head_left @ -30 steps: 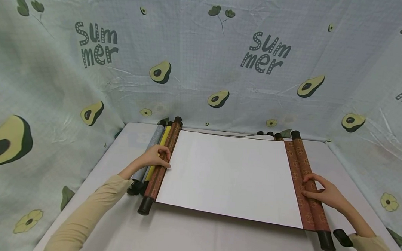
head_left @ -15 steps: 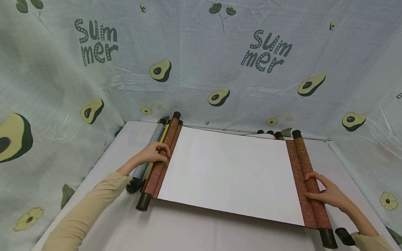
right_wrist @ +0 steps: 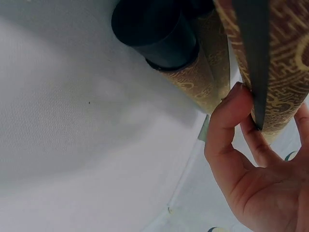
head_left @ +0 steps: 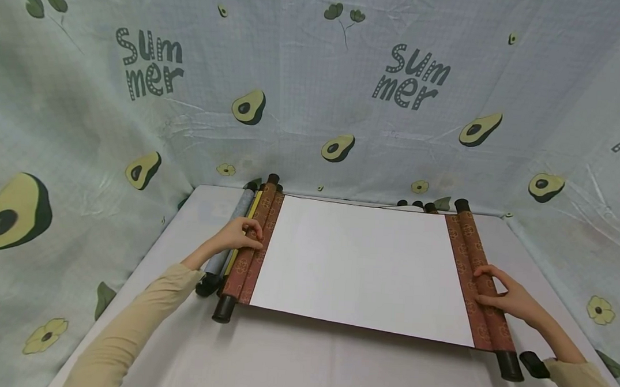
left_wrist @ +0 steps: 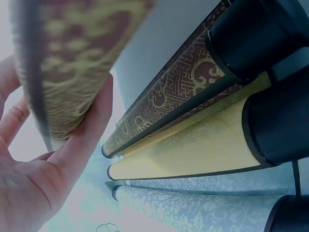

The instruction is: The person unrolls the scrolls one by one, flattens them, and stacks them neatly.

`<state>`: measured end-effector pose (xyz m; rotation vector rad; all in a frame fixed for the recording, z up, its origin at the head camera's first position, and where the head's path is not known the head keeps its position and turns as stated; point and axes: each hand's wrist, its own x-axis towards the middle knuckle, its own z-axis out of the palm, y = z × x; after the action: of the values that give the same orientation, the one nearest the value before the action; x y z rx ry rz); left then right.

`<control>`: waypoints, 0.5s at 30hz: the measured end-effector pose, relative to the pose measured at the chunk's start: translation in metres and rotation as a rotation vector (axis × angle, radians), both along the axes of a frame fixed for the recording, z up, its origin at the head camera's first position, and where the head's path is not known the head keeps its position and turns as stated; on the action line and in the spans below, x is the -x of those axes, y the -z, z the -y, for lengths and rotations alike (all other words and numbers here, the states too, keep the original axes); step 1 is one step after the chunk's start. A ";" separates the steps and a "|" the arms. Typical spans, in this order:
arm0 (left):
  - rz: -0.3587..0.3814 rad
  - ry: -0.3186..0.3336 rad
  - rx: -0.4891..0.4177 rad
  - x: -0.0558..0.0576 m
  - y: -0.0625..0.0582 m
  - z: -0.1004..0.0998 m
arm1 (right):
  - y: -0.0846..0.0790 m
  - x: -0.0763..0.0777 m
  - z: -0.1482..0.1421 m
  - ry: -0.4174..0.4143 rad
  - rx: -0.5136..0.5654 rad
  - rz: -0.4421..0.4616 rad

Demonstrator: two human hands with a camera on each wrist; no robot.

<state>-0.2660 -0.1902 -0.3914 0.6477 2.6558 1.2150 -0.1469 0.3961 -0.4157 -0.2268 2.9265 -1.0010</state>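
Note:
A scroll (head_left: 364, 271) with a blank white sheet and red-brown patterned ends is spread between my two hands. My left hand (head_left: 235, 234) grips its left roller (head_left: 241, 265), thumb on one side and fingers on the other. In the left wrist view that roller (left_wrist: 79, 58) sits in the hand, above other rolled scrolls. On the other side my right hand (head_left: 510, 297) pinches the right roller (head_left: 476, 247) between thumb and fingers. The right wrist view shows the thumb against the dark strip of the brocade (right_wrist: 289, 63). Black caps finish the roller ends.
Beside the left roller lie a grey-blue rolled scroll (left_wrist: 203, 208), a yellow one (left_wrist: 193, 152) and a brown patterned one (left_wrist: 176, 89). Another black-capped roll (right_wrist: 149, 34) lies under the right end. A cloth with avocado prints (head_left: 295, 60) hangs around the white table (head_left: 292, 360).
Both hands have shifted slightly, the right one a little to the right with its roller. The left roller has lifted a little, and more of the red-brown band beside it shows.

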 end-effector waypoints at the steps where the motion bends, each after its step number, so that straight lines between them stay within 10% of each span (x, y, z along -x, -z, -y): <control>1: -0.005 0.004 -0.004 0.000 0.000 0.000 | 0.000 -0.001 0.000 0.006 -0.012 -0.003; 15: 0.035 -0.006 -0.054 0.000 -0.002 -0.003 | 0.004 -0.013 -0.001 0.078 -0.033 -0.011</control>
<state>-0.2661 -0.1876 -0.3891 0.6202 2.6066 1.2914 -0.1343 0.3968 -0.4192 -0.1187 2.9801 -0.9625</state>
